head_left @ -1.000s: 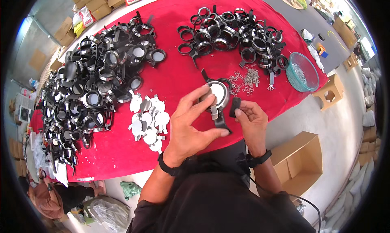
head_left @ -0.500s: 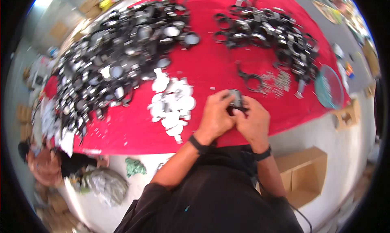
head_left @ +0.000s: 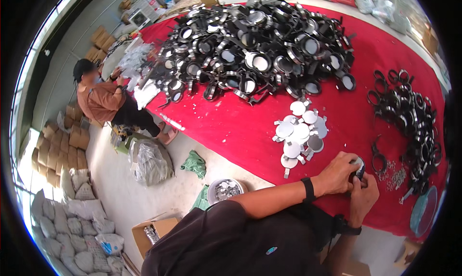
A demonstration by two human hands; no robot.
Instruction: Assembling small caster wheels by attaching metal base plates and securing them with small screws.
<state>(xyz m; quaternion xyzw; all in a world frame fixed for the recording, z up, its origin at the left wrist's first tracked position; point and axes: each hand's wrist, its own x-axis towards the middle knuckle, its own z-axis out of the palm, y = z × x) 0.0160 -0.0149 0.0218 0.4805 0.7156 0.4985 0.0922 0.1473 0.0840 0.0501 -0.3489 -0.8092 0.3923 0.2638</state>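
Note:
My left hand (head_left: 335, 174) and my right hand (head_left: 364, 195) are both closed on a small round black piece with a shiny disc face (head_left: 359, 166), held between fingertips over the table's near edge. Fingers hide part of it. Just to the left of my hands lies a heap of white and grey discs with square tabs (head_left: 301, 131). To the right, a single black ring with an arm (head_left: 379, 163) rests beside a scatter of small metal bits (head_left: 395, 179), too small to name.
Across the red-covered table (head_left: 231, 127) spreads a large pile of black rings with discs (head_left: 255, 50). More black rings (head_left: 414, 117) lie at the right, near a teal-rimmed bowl (head_left: 423, 211). A co-worker (head_left: 103, 100) sits at the left end. A white bucket (head_left: 225, 189) stands on the floor.
The view has swung left, so the table and its piles appear farther right. Both hands still hold the round black piece, whose shiny face now shows.

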